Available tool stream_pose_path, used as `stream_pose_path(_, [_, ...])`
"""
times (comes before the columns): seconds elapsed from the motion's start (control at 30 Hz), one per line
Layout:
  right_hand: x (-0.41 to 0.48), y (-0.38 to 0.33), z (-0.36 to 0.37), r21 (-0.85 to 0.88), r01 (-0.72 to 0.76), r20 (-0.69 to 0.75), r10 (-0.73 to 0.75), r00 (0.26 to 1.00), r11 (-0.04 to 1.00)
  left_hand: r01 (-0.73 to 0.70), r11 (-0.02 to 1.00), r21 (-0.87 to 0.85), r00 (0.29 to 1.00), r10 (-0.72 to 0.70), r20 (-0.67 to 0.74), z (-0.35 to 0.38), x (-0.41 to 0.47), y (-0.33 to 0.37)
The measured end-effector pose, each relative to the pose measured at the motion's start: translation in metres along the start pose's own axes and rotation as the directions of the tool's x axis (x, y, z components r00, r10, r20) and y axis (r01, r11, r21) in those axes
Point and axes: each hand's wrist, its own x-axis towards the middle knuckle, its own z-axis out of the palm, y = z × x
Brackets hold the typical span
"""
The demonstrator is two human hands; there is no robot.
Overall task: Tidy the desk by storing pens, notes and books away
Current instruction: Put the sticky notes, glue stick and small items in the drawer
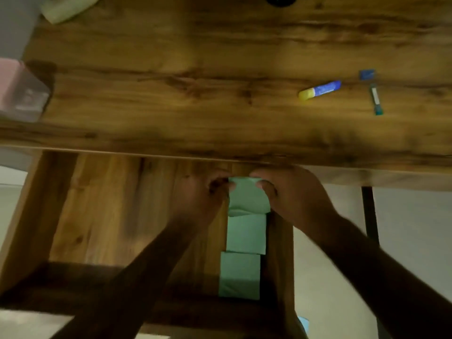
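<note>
An open wooden drawer (122,216) sticks out below the desk's front edge. Along its right side lie green sticky notes: one (241,275) nearest me and one (245,233) behind it. My left hand (198,201) and my right hand (291,199) both pinch a third green note (247,196) at its top corners, just under the desk edge; its lower edge curls. On the desktop (195,69) at the right lie a blue glue stick with a yellow cap (319,90), a slim teal pen (376,99) and a small blue square piece (367,74).
A pink translucent box (19,91) stands at the desk's left edge. A pale object (68,6) lies at the back left, and a black round thing (280,0) at the back. A black desk leg (369,214) runs down on the right, over light floor.
</note>
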Motion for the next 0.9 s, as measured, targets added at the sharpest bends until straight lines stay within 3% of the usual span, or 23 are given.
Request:
stream_pose_path(0.07, [-0.002,-0.008,0.024,-0.115,-0.055,0.097,0.067,0.993,0.992,0.025,0.997,0.070,1.000,-0.026,0.016,0.010,0.000,-0.022])
stream_pose_path(0.17, [-0.001,-0.017,0.045,-0.222,-0.125,0.109,0.152,0.982,0.967,0.053,0.995,0.081,0.999,-0.053,0.006,0.022,0.005,-0.035])
stream_pose_path(0.37, [0.017,-0.015,0.048,-0.257,-0.223,0.024,0.237,0.971,0.940,0.017,0.970,0.244,1.000,-0.020,0.010,0.031,0.034,-0.029])
stream_pose_path(0.5, [0.018,-0.020,0.049,-0.295,-0.198,0.072,0.229,0.971,0.935,0.025,0.921,0.389,0.997,-0.051,0.056,0.036,0.044,-0.030])
stream_pose_path(0.67, [-0.008,-0.017,0.030,-0.183,-0.147,-0.047,0.140,0.989,0.972,-0.035,0.823,0.567,0.996,-0.018,0.087,0.025,0.032,-0.027])
stream_pose_path(0.77, [-0.026,-0.009,0.016,-0.118,-0.121,-0.113,0.108,0.988,0.986,-0.098,0.831,0.548,0.993,0.045,0.109,0.014,0.018,-0.008])
stream_pose_path(0.83, [-0.034,0.003,0.005,-0.038,-0.134,-0.272,0.119,0.955,0.990,-0.171,0.845,0.506,0.980,0.096,0.172,0.010,0.008,0.014])
stream_pose_path(0.9, [-0.036,0.025,-0.010,0.056,-0.228,-0.425,0.230,0.876,0.972,-0.261,0.841,0.473,0.960,0.174,0.219,0.012,0.004,0.041])
